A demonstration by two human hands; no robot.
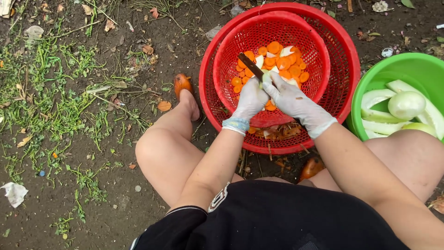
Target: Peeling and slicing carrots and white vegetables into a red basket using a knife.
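Both my hands wear white gloves and meet over a small red basket (319,55). My right hand (296,104) grips a dark-bladed knife (249,65) whose blade points up and to the left. My left hand (249,99) holds a small pale vegetable piece (266,79) against the blade. Orange carrot slices (277,60) and a few white slices lie in the basket below. The knife's handle is hidden inside my right hand.
The small basket sits inside a larger red basket (349,60) with peelings (277,132) at its near side. A green bowl (416,62) at the right holds peeled pale vegetables (406,104). My bare knees and orange sandals (182,83) flank the baskets on dirt with grass patches.
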